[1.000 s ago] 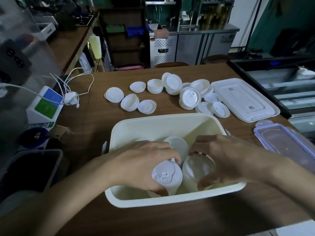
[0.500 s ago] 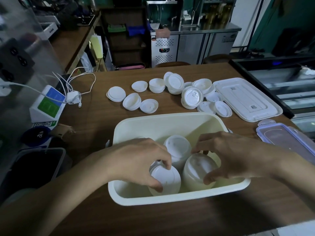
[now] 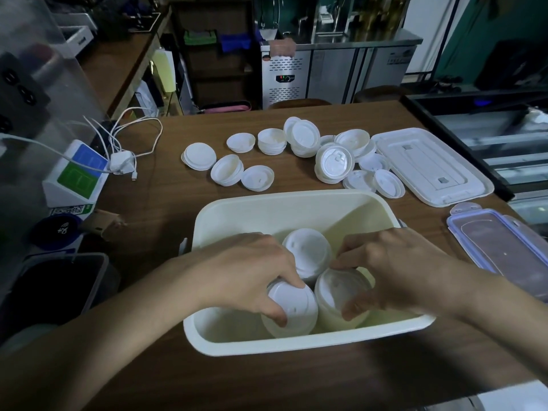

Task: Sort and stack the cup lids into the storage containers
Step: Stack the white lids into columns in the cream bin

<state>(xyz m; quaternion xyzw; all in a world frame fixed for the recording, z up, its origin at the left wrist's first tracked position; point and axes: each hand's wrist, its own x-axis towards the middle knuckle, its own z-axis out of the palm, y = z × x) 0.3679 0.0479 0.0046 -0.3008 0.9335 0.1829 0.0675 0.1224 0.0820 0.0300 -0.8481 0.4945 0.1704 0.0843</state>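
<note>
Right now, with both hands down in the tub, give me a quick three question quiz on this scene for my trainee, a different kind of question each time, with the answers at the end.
1. True or false: the left hand grips the near-left lid stack and the right hand grips the near-right lid stack, both inside the cream tub.
2. How many lid stacks are in the tub? A: one. B: three. C: six.
3. Fill in: the flat white container lid lies to the ___ of the loose lids on the table.

Key: 1 true; 2 B; 3 right.
</note>
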